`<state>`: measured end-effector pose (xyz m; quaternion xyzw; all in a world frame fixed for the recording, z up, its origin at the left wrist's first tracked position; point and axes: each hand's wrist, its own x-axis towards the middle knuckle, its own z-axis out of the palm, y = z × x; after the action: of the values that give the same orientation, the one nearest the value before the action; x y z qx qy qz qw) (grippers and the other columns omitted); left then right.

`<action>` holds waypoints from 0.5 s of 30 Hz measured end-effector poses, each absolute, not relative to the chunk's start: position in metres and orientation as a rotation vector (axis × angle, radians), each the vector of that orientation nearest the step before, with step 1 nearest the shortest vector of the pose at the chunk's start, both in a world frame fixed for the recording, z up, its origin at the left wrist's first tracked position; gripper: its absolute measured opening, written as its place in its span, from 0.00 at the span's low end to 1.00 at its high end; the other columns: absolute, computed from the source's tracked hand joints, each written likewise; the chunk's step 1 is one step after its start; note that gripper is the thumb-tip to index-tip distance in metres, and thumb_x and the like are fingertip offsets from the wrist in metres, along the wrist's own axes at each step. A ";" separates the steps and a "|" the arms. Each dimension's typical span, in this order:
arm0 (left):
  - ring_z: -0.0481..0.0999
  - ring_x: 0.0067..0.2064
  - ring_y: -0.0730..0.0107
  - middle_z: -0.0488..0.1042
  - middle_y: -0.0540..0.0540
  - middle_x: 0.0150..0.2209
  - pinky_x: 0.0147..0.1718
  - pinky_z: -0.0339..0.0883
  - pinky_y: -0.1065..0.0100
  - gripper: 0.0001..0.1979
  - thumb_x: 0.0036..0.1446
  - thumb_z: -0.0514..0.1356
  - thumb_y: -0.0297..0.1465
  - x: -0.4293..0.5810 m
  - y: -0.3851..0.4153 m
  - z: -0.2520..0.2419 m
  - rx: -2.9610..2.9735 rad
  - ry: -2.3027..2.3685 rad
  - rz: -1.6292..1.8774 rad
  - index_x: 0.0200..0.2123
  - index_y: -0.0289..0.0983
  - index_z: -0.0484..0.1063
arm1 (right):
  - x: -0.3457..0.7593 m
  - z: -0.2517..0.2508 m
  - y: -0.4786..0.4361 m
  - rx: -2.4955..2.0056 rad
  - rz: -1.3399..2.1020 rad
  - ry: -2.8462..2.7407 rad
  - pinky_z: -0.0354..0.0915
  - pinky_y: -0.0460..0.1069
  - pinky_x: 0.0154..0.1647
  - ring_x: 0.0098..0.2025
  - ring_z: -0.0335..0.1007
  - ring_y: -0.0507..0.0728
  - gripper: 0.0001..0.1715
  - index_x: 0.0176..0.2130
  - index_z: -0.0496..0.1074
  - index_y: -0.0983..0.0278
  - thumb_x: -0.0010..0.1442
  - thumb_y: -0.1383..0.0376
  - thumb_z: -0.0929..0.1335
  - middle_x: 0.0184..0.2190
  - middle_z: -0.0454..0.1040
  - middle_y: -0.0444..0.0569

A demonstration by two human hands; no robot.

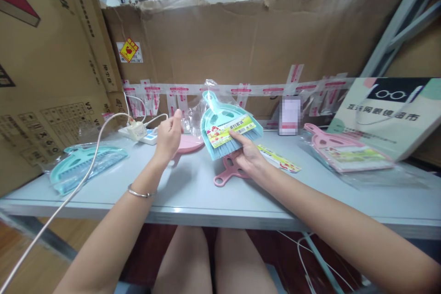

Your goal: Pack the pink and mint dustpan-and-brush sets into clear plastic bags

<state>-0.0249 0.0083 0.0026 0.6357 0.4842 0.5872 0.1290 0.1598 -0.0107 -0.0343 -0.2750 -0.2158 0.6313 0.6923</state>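
Note:
My right hand grips a turquoise mini dustpan and brush set, raised above the table with its handle up. A printed card label crosses it, my thumb on the card's lower edge. Clear plastic wrap surrounds the set's top and left side. My left hand is closed beside the wrap, thumb up; whether its hidden fingers hold the wrap I cannot tell. Beneath and behind my hands lie a pink dustpan, a pink handled piece and a loose printed card.
A wrapped turquoise set lies left, a wrapped pink set right. A white cable runs past the left set from a power strip. Cardboard walls the back. A paper bag and a pixelated upright item stand behind.

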 end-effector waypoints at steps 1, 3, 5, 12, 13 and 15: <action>0.63 0.21 0.72 0.62 0.48 0.16 0.24 0.58 0.69 0.30 0.59 0.45 0.52 -0.026 0.011 0.002 1.713 1.445 1.444 0.15 0.37 0.63 | 0.160 -0.034 -0.011 -0.608 1.399 -0.481 0.72 0.52 0.46 0.42 0.75 0.55 0.17 0.41 0.71 0.63 0.50 0.74 0.70 0.37 0.79 0.45; 0.69 0.24 0.69 0.69 0.45 0.19 0.26 0.61 0.68 0.33 0.56 0.44 0.56 -0.025 0.016 -0.001 1.486 1.343 1.026 0.18 0.35 0.68 | 0.159 -0.032 -0.013 -0.596 1.378 -0.487 0.72 0.52 0.46 0.43 0.75 0.55 0.17 0.41 0.71 0.63 0.49 0.74 0.70 0.36 0.79 0.45; 0.74 0.30 0.65 0.75 0.41 0.27 0.30 0.66 0.66 0.32 0.54 0.47 0.57 -0.022 0.018 -0.005 1.311 1.121 0.881 0.26 0.35 0.72 | 0.158 -0.031 -0.015 -0.588 1.368 -0.512 0.72 0.52 0.46 0.43 0.75 0.56 0.16 0.40 0.72 0.63 0.49 0.74 0.70 0.36 0.79 0.46; 0.76 0.32 0.69 0.77 0.43 0.30 0.37 0.70 0.64 0.14 0.54 0.59 0.41 -0.020 0.019 -0.004 1.212 0.983 1.235 0.32 0.34 0.72 | 0.155 -0.031 -0.019 -0.656 1.231 -0.498 0.74 0.51 0.38 0.40 0.75 0.57 0.16 0.38 0.72 0.63 0.46 0.73 0.72 0.35 0.79 0.46; 0.77 0.33 0.68 0.77 0.42 0.31 0.38 0.70 0.64 0.15 0.54 0.60 0.41 -0.022 0.019 -0.002 1.253 0.988 1.272 0.32 0.33 0.72 | 0.155 -0.031 -0.019 -0.662 1.211 -0.484 0.74 0.50 0.37 0.40 0.75 0.57 0.16 0.38 0.72 0.63 0.46 0.74 0.72 0.34 0.79 0.46; 0.77 0.36 0.67 0.78 0.41 0.34 0.38 0.71 0.65 0.15 0.53 0.60 0.41 -0.024 0.017 -0.001 1.332 0.981 1.263 0.33 0.33 0.72 | 0.155 -0.030 -0.019 -0.665 1.186 -0.469 0.74 0.48 0.35 0.39 0.76 0.56 0.16 0.37 0.72 0.64 0.46 0.74 0.72 0.34 0.79 0.46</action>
<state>-0.0244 0.0172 -0.0006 0.5522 0.4068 0.5236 0.5054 0.1554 -0.0192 -0.0302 -0.3044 -0.2150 0.5432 0.7524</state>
